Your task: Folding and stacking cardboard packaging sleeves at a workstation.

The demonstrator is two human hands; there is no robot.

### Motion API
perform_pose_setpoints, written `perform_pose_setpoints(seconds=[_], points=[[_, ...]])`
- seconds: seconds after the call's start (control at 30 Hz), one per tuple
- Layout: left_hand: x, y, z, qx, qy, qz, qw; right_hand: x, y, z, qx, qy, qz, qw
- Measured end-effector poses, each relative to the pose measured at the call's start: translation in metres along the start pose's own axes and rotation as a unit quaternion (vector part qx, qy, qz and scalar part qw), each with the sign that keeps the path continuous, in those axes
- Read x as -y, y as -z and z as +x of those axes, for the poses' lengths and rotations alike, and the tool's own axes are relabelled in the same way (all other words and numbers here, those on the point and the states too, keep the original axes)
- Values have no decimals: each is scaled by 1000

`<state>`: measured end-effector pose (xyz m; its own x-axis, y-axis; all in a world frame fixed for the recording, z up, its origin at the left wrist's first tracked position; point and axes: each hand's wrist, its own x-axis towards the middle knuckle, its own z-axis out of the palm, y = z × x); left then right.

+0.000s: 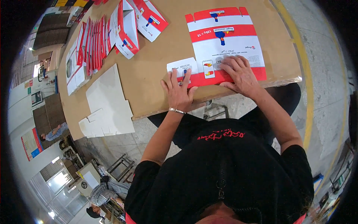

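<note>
Carton blank (225, 44) — a flat red-and-white printed sheet, lying at the near edge of a brown table (156, 67), pressed down by two hands.

The left hand (179, 91) lies flat, fingers spread, on the small side flap at the blank's near left corner; the right hand (240, 74) rests open-palmed on the lower panel — neither grips anything. The blank looks unfolded as yet, so shaping it into a box seems hardly begun. Further left stand a row of flat blanks (87, 48) and two part-formed boxes (128, 30); plain white sheets (108, 104) overhang the near edge.
</note>
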<state>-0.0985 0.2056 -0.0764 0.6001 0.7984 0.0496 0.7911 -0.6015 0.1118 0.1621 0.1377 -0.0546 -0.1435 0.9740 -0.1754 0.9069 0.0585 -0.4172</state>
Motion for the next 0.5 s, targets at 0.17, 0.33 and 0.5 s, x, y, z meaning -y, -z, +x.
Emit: perform_pose_setpoints(seconds=[0.17,0.33,0.5], points=[[-1,-9,-2,-39,10,-10,999,-3,-26,3,-110,57,-116,986],[-4,-7,-5,-38,22,13,999,3,-29,3,-103,43,-127,986],[-7,-2,-2,-1,38,-30,999,1,-31,3,-109,33,-130,985]])
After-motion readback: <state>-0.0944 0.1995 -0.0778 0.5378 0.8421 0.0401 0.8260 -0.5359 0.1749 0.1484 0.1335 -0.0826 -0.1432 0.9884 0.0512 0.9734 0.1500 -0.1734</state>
